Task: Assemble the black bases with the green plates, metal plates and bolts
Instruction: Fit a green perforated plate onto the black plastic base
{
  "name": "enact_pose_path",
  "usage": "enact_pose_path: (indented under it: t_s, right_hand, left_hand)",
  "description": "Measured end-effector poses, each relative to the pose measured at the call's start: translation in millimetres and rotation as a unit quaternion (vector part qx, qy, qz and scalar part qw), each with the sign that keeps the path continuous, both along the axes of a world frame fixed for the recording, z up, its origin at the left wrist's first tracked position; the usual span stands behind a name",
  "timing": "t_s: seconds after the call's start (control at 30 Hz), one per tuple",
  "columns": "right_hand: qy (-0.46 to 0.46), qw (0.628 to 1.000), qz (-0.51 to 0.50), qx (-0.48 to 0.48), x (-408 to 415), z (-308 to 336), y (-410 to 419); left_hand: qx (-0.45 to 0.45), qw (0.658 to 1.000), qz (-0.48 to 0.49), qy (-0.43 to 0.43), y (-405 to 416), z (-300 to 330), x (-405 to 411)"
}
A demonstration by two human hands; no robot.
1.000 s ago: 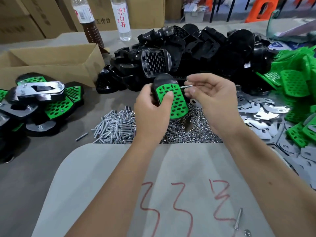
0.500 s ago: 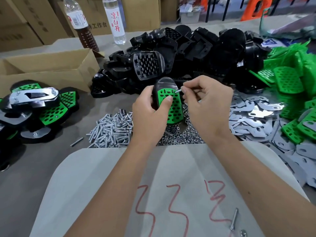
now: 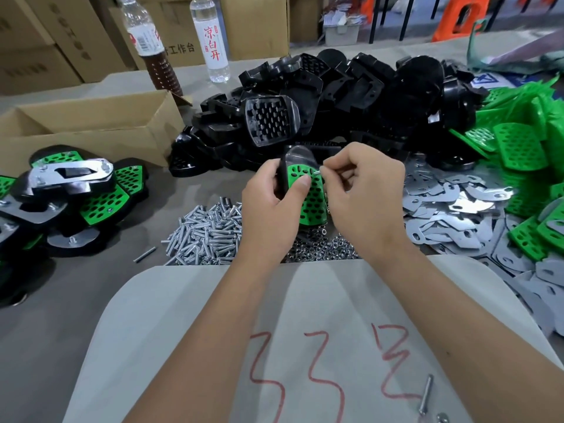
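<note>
Heap of black bases (image 3: 351,96) lying at the table's far side. Left hand (image 3: 271,209) gripping one black base (image 3: 297,158) with its green plate (image 3: 308,196) above the bolt pile (image 3: 204,233). Right hand (image 3: 363,196) pinching a bolt (image 3: 318,171) against the plate's upper edge.

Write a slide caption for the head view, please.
Left hand holds a base with green plate; right hand inserts a bolt.

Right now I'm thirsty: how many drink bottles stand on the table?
2: a clear plastic bottle with brown liquid behind the cardboard box, and a clear water bottle with red lettering to its right.
</note>
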State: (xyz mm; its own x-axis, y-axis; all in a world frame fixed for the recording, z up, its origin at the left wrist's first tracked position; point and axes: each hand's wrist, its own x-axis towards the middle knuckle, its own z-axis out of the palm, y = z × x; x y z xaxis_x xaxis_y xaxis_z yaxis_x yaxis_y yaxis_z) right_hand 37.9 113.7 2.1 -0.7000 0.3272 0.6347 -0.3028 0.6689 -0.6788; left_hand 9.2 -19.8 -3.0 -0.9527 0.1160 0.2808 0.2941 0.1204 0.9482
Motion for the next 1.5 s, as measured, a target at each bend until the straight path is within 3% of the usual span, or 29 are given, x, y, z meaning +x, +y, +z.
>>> enact_pose_path:
  t_s: [0.07, 0.2, 0.33, 0.47, 0.63, 0.77, 0.87, 1.5]
  right_hand:
    - [-0.003, 1.000, -0.007, -0.023, 0, 1, 3]
    - [0.011, 0.994, 0.016, 0.112, 1, 4, 5]
    - [-0.021, 0.998, 0.021, -0.055, -3, -1, 12]
    - [0.020, 0.999, 0.030, 0.007, -2, -2, 9]
    - [-0.042, 0.962, 0.132, -0.235, -3, 1, 17]
    - [-0.160, 0.872, 0.272, -0.373, -5, 2, 28]
    - [-0.177, 0.855, 0.332, -0.358, -4, 0, 34]
    - [-0.169, 0.843, 0.361, -0.361, -7, -7, 37]
  left_hand:
    - [-0.019, 1.000, -0.015, 0.014, 0, 0, 1]
    - [-0.022, 0.999, -0.018, 0.036, 0, -1, 0]
    - [-0.002, 0.999, -0.024, 0.024, 0, 0, 1]
    - [0.021, 0.999, -0.020, 0.017, 1, 1, 2]
    - [0.070, 0.997, -0.033, -0.015, 1, 2, 1]
    - [0.107, 0.992, -0.069, -0.011, -2, 2, 1]
    - [0.096, 0.992, -0.085, -0.008, -3, 2, 1]
    - [0.082, 0.993, -0.080, -0.008, -2, 4, 3]
